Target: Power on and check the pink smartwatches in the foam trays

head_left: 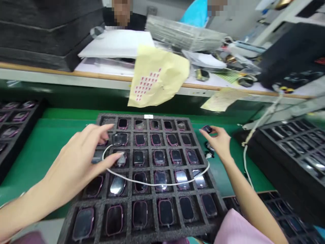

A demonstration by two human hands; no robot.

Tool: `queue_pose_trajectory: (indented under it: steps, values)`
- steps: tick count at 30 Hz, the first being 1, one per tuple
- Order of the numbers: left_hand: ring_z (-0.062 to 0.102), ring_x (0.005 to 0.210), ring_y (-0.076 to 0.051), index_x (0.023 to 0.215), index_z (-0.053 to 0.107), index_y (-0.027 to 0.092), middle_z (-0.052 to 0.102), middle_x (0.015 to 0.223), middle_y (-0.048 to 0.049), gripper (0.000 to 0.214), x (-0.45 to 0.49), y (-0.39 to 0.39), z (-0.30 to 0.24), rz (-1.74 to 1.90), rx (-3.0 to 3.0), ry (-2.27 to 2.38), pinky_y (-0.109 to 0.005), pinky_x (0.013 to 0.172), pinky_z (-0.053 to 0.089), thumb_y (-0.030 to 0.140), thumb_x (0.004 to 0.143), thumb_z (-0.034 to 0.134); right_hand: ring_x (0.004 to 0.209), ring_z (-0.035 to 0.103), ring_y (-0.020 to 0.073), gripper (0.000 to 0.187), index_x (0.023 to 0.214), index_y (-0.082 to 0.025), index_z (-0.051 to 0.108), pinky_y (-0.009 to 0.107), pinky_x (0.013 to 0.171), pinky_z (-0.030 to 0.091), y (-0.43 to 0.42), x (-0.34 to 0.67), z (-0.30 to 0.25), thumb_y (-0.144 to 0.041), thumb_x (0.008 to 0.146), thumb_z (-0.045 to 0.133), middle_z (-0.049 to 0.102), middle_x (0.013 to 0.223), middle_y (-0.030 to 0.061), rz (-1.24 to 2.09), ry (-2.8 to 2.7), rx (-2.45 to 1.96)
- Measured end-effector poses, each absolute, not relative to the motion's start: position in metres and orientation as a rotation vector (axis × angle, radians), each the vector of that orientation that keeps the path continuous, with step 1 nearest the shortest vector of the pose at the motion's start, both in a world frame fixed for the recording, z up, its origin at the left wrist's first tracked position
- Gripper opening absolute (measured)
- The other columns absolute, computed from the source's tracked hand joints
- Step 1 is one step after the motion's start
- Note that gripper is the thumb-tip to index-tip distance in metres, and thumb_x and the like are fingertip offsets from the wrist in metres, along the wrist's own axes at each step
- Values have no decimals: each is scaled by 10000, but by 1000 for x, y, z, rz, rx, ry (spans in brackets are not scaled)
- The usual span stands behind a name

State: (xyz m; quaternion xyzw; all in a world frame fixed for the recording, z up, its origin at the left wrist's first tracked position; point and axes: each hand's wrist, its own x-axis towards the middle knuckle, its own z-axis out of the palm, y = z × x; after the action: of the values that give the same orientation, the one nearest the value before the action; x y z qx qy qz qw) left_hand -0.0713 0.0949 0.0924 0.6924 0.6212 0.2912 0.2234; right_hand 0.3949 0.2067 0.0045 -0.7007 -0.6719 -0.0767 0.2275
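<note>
A black foam tray (130, 189) with several compartments lies in front of me, most holding a dark-screened smartwatch (140, 213) with a pinkish-purple frame. Over its left side, my left hand (83, 152) hovers with thumb and fingers spread. Between them, a small clear-and-dark piece (116, 139) sits by a watch, at the end of a white cable (157, 184). The cable loops across the tray to a plug (209, 155) at its right edge. Beyond the tray's far right corner, my right hand (220, 140) pinches a small dark watch (207, 128) between thumb and fingers.
More watch trays stand at left (15, 125) and right (299, 142). A shelf edge (106, 75) crosses behind, with a yellow sheet (157, 78) hanging over it and dark foam blocks (50, 37) on it. Another cable (248, 135) hangs at the right. People are partly visible behind.
</note>
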Motion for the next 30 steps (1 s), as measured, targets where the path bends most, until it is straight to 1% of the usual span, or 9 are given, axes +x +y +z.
queue_pose_trajectory:
  steps: [3,6,10,13,17,19,25,28,30]
  values:
    - [573,935,-396,1240,467,223,540,975,-90,628,-82,104,47,513,2253,1827,-499,798,452,671,801,436,777,626,288,455,930,-84,678,388,714,503,191,418,-22,-513,830,561,649,807,147,-127,-1989,-1985]
    - [612,775,-312,1181,484,196,570,879,-69,520,-88,100,12,338,2195,1803,-400,705,467,597,869,377,869,614,324,395,994,-102,682,418,755,490,181,424,-27,-441,801,620,651,912,170,-69,-2141,-1982]
    - [604,700,-269,1082,531,185,594,806,-57,455,-82,97,3,280,2167,1869,-346,631,444,564,884,374,892,626,333,496,1111,-110,640,403,726,511,187,429,7,-452,755,681,655,966,169,29,-2301,-1899]
    - [617,727,-267,1031,581,181,646,841,-79,393,-72,101,8,406,2146,1843,-339,651,457,503,879,414,976,614,322,486,1207,-119,572,420,801,501,205,411,51,-460,860,560,639,1055,167,29,-2303,-1722]
    - [634,798,-254,945,626,198,690,917,-93,293,-66,107,12,558,2047,1744,-338,730,471,388,904,406,825,648,224,311,1121,-160,610,350,741,521,229,332,92,-379,916,524,667,954,91,242,-2382,-1130]
    - [634,822,-242,921,627,191,685,914,-93,295,-66,106,13,627,2030,1744,-330,749,469,347,923,376,844,636,208,228,1061,-143,630,325,753,508,239,275,94,-289,936,509,653,949,90,237,-2581,-912]
    - [596,795,-212,1012,572,164,595,878,-62,286,-72,103,19,658,2098,1803,-319,719,470,406,899,469,991,577,243,175,1057,-132,634,337,827,469,259,131,52,-197,910,562,604,1016,124,140,-2872,-720]
    - [592,827,-232,1043,542,161,585,909,-69,358,-68,114,23,609,2101,1869,-336,714,478,472,868,518,969,573,295,195,972,-88,647,378,781,480,268,99,38,-259,889,600,584,995,172,109,-2911,-791]
    - [594,807,-243,987,549,161,587,893,-73,329,-64,124,23,520,2110,1893,-339,681,477,467,865,527,933,582,308,254,921,-85,651,378,736,490,272,92,38,-332,858,644,583,966,177,111,-2942,-829]
